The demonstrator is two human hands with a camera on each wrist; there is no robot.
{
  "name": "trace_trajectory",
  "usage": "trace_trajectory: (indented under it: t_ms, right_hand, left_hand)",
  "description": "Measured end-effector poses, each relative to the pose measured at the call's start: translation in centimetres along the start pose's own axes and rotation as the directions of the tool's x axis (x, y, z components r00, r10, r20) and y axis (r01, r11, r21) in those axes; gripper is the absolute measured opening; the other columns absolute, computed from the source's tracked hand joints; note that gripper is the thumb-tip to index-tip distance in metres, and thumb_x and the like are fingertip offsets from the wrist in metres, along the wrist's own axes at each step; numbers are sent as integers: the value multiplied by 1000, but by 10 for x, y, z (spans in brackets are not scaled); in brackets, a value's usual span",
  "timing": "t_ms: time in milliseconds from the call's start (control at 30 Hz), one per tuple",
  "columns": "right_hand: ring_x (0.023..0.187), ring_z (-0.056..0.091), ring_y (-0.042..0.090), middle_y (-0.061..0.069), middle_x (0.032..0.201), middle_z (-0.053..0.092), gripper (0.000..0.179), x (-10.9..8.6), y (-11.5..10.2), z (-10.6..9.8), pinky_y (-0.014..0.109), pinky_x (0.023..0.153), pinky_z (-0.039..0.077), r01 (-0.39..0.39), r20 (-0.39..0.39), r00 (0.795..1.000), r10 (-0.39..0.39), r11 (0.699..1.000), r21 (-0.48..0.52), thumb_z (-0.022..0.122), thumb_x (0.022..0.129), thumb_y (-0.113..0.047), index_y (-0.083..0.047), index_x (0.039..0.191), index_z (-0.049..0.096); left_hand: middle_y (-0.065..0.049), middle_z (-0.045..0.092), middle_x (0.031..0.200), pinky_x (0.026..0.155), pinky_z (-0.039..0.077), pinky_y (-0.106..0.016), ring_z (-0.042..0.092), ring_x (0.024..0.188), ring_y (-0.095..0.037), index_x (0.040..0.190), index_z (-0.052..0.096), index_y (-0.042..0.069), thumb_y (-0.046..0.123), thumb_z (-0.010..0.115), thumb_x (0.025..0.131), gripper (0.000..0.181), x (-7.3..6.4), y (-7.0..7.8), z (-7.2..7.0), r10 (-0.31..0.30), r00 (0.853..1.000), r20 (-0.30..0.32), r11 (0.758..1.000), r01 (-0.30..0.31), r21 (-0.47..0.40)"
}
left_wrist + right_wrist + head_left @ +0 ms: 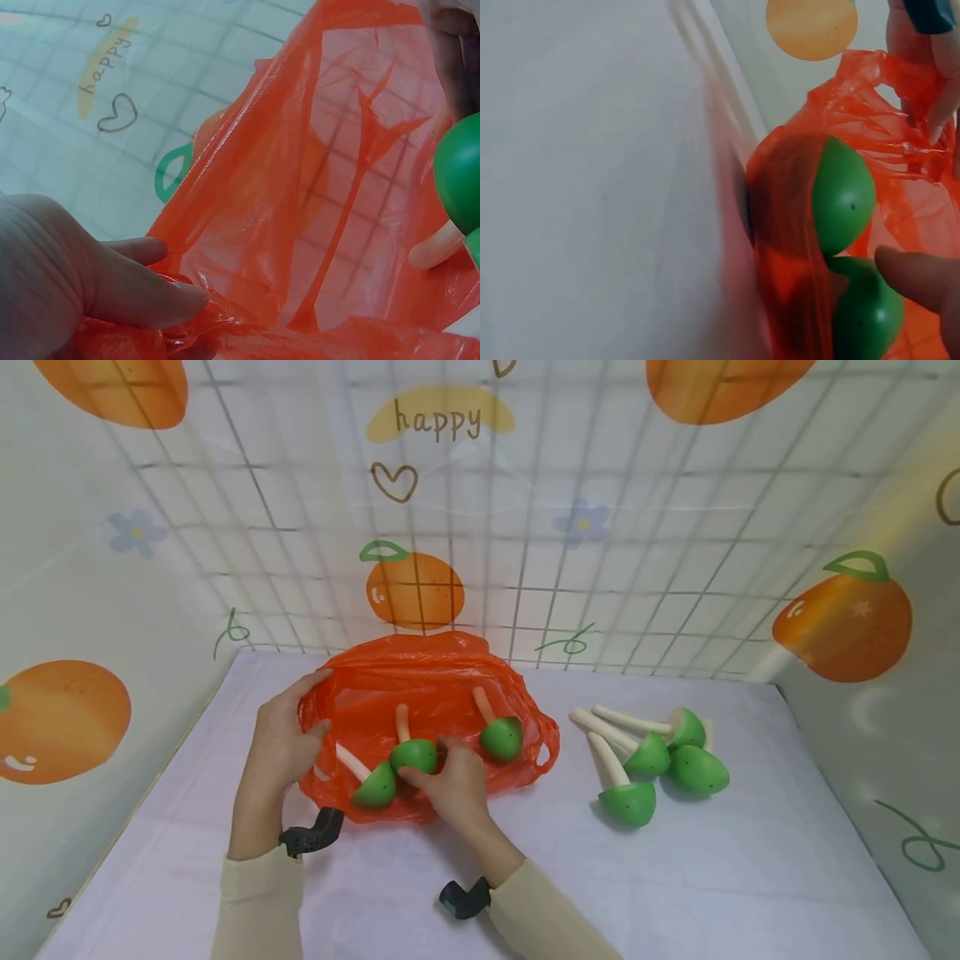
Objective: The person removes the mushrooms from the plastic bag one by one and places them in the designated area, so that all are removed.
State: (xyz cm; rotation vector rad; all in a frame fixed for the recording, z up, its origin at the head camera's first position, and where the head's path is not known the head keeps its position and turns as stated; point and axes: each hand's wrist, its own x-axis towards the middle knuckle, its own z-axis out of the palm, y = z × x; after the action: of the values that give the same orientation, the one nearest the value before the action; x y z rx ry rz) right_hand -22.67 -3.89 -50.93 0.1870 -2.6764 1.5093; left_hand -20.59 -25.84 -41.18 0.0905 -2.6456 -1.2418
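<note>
Left hand (281, 739) grips; right hand (461, 783) pinches.

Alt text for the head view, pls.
A person's left hand grips the edge of a red plastic bag while the right hand pinches one of three green-capped sticks inside. Four similar sticks lie to the right on a whitish table.

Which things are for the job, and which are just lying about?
For the job:
red bag, held by the left hand
green mushroom shapes inside, one touched by the right hand
probably the matching ones outside

Just there:
black wrist gadgets
printed oranges
</note>
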Motion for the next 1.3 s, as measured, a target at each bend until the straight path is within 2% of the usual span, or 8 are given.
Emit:
trace_trajectory:
  t_ms: [200, 500, 967, 1300]
  right_hand:
    - [99, 65, 30, 12, 106, 73, 60, 0, 1, 3, 47, 89, 58, -49, -9, 999, 49, 999, 7, 94, 80, -29, 3, 124, 69]
    - [105, 67, 29, 11, 113, 73, 58, -8, 2, -9, 46, 94, 60, 7, 11, 1000, -8, 996, 86, 92, 82, -25, 1, 128, 68]
    - [110, 68, 29, 10, 120, 71, 64, -26, -18, -63, 48, 92, 62, 60, 68, 995, -75, 977, 203, 92, 82, -20, 2, 135, 66]
    - [109, 68, 25, 6, 121, 71, 59, -29, -25, -110, 45, 94, 61, 95, 141, 981, -134, 963, 253, 91, 81, -18, -5, 134, 68]
  left_hand:
    - [-22, 52, 152, 99, 54, -62, 52, 132, -45, 158, 49, 14, -9, 65, 95, 68, 1, 2, 2, 2, 1000, -2, 1000, -2, 4]
    - [-21, 52, 153, 97, 55, -63, 52, 131, -45, 159, 48, 16, -8, 65, 96, 69, 0, 2, 4, -9, 1000, -10, 1000, 9, 9]
    - [-21, 51, 154, 100, 53, -63, 50, 134, -45, 158, 49, 15, -8, 65, 96, 69, -2, 4, 2, 2, 1000, -11, 1000, -2, 11]
    - [-22, 52, 153, 98, 54, -63, 52, 131, -46, 158, 48, 15, -7, 65, 96, 68, -2, 1, 5, 15, 1000, -12, 1000, -15, 11]
